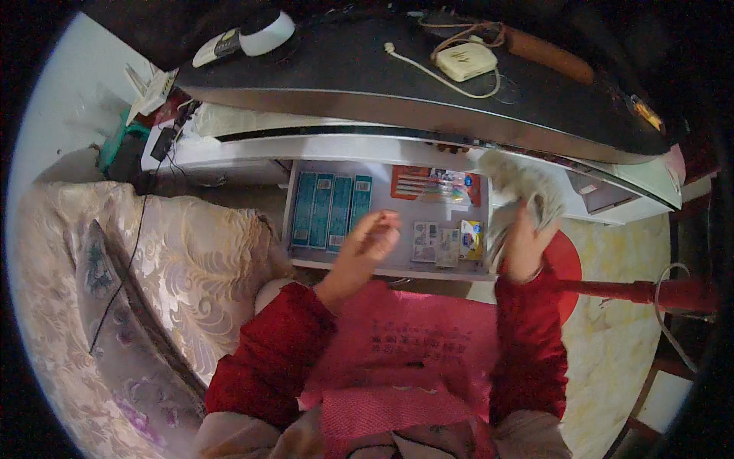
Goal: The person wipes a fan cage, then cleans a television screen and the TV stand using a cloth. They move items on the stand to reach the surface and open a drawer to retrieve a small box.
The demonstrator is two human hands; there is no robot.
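Observation:
A blurred greyish cloth (520,186) is held in my right hand (524,252) at the right side of an open white drawer (390,235). My left hand (367,246) hovers over the drawer's near middle, its fingers curled in and nothing visible in them. On the drawer's left side, several long teal boxes (339,212) lie side by side. Toward the back right rests an orange-backed blister pack (436,186) of slim items, perhaps toothbrushes. Two small pale printed boxes (425,241) and a yellow-and-blue box (471,240) sit near the front right.
Above the drawer runs a dark-topped, curved-edge table (344,63) bearing a cream adapter with cable (465,60). Patterned fabric (189,264) covers furniture at left, with a black cord across it. A red round base with a pole (565,275) lies at right.

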